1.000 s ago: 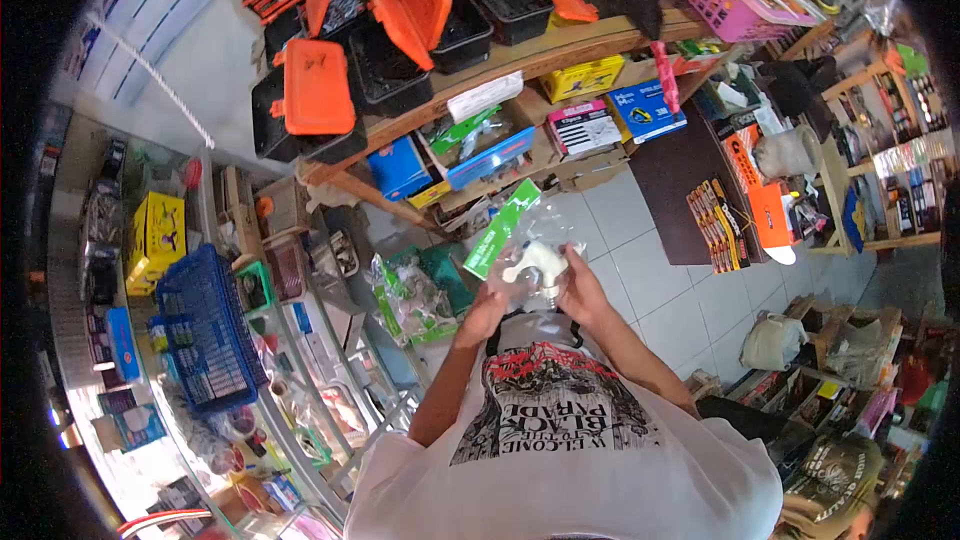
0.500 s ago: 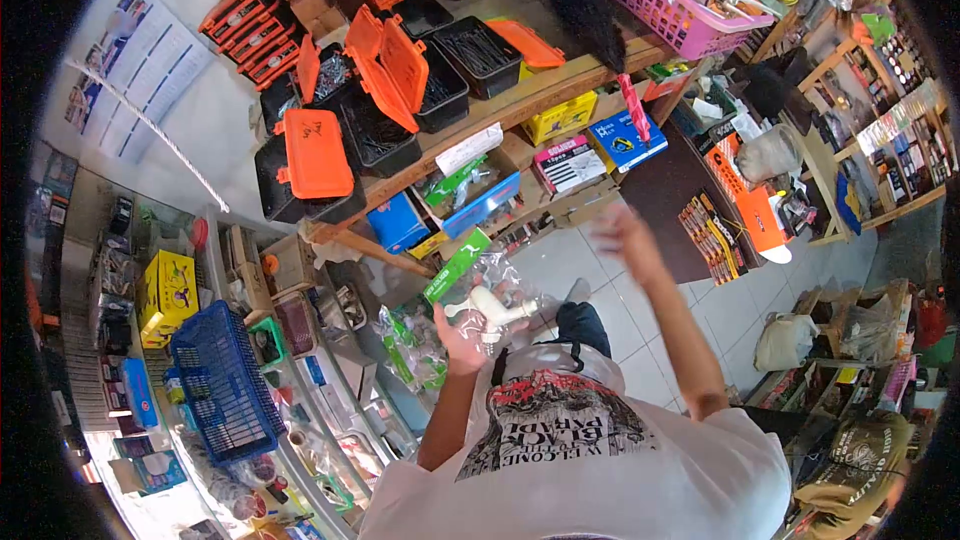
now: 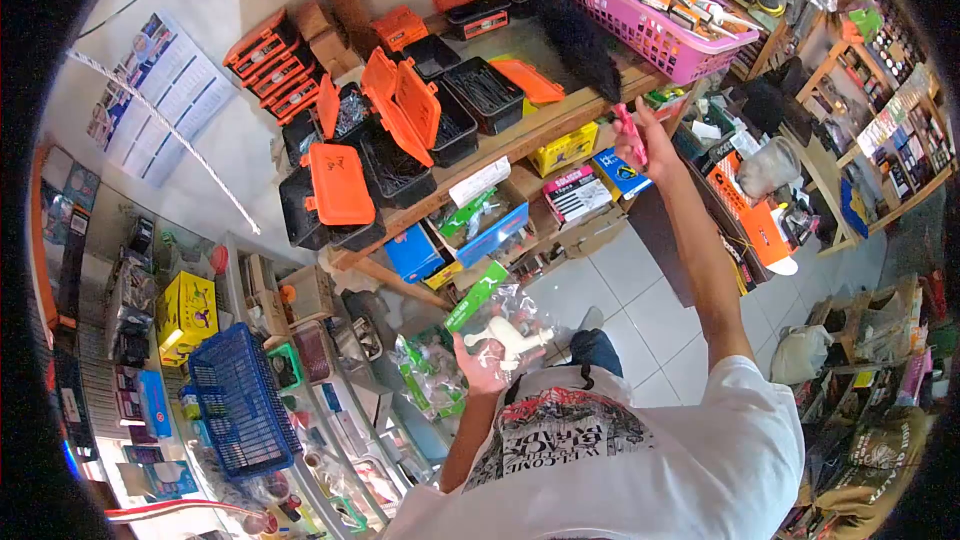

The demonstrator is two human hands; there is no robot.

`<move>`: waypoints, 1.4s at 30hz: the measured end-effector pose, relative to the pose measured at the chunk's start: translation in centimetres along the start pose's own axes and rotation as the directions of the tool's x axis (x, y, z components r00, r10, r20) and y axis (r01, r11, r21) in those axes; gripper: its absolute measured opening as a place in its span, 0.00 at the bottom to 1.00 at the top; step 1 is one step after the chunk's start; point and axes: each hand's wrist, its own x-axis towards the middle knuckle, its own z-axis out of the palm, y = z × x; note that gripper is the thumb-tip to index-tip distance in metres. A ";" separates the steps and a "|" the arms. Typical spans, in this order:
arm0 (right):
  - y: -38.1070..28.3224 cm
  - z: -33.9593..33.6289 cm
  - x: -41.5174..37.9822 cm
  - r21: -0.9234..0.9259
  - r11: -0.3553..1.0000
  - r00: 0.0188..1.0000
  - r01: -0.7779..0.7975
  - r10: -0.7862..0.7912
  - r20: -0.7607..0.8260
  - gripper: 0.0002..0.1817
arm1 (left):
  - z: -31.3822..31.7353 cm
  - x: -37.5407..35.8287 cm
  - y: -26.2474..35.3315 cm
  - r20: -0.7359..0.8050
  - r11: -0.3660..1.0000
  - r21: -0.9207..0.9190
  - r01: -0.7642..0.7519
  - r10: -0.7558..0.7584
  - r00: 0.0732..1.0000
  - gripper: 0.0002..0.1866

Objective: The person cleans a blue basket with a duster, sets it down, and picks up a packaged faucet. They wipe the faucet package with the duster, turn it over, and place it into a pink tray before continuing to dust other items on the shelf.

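Note:
My left hand is closed around a clear plastic packet with a green header card. Inside it shows a cream-white plastic part whose kind I cannot make out. More green-headed packets sit just beside and below this hand. Out at the shelf edge, my right hand is wrapped round the pink handle of a duster. The duster's black bristly head lies up on the wooden shelf, beside the pink basket.
Black boxes with orange lids, some holding nails or screws, line the wooden shelf. A pink basket of small packages stands at its far end. Below are small cartons. A blue basket sits at the left.
My right hand has moved up and forward to the shelf and taken hold of the duster's pink handle. My left hand still holds the packet. The view has shifted slightly.

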 end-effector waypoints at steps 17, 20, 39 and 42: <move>16.2 2.8 -20.6 -0.583 0.769 0.926 -0.263 0.031 -0.377 0.25 | 1.0 2.1 2.0 -0.251 0.973 0.201 -0.111 0.161 0.954 0.50; 19.0 2.0 -25.3 -0.698 0.561 0.885 -0.445 0.157 -0.437 0.26 | 1.9 3.7 2.3 -0.226 0.983 0.131 -0.131 0.158 0.961 0.44; 22.6 0.3 -32.6 -0.596 0.642 0.869 -0.483 0.266 -0.418 0.13 | -2.6 4.8 2.8 -0.180 0.971 -0.101 -0.215 0.195 0.964 0.39; 22.3 -1.6 -32.8 -0.725 0.536 0.901 -0.433 0.293 -0.321 0.14 | -2.2 6.2 3.2 -0.452 0.929 0.047 -0.368 0.349 0.821 0.43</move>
